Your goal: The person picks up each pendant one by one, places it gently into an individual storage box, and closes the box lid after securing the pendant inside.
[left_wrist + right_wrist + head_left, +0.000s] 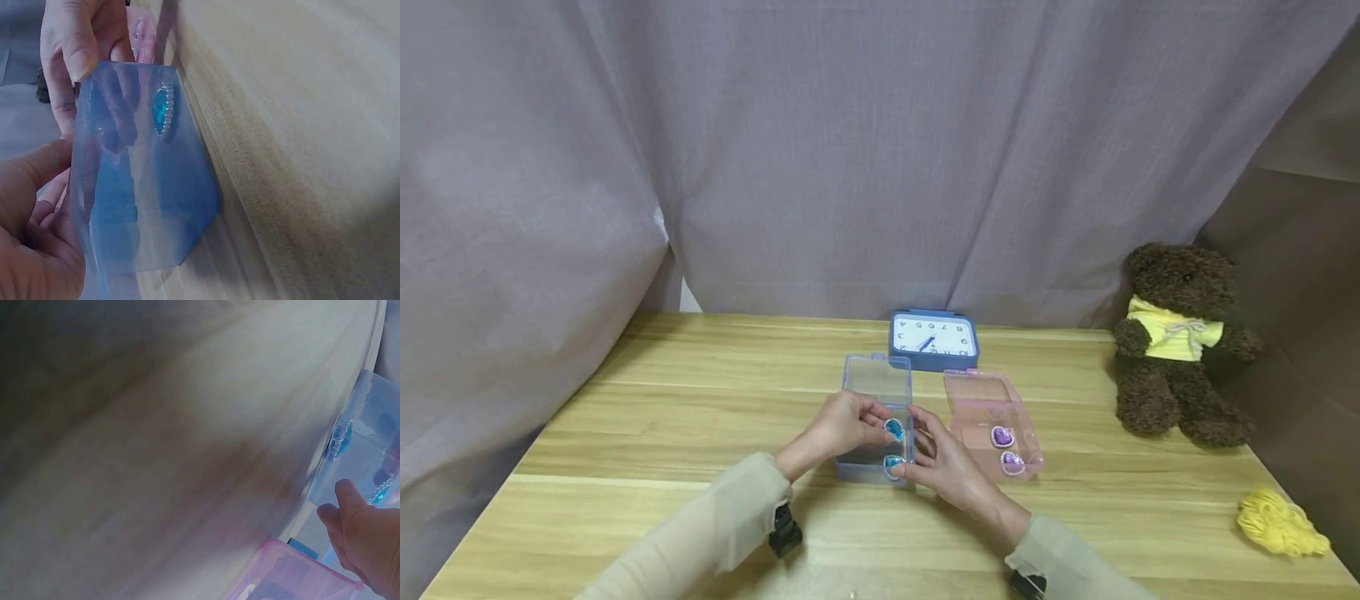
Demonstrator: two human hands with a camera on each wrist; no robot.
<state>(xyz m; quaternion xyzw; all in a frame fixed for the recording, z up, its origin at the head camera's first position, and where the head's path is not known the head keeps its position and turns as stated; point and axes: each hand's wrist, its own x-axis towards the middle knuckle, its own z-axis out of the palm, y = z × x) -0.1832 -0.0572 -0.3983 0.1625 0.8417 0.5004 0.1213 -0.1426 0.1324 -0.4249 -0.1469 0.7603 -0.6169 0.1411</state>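
A clear blue plastic box (865, 473) stands on the table with its lid (877, 375) tilted back. My left hand (848, 423) reaches over it and pinches a blue heart-shaped gem (893, 429) edged with small pearly beads. A second blue heart gem (892, 467) lies in the box's near right corner, and it shows through the wall in the left wrist view. With thumb and fingers spread along the right side, my right hand (953, 460) holds the box (350, 469). In the left wrist view, the right thumb (80, 59) rests on the box's rim.
To the right, an open clear pink box (976, 429) contains two purple heart gems (1002, 437). Behind the boxes lies a blue clock (934, 337). A brown teddy bear (1180, 342) in a yellow top sits at the right, with a yellow yarn bundle (1279, 523) nearer.
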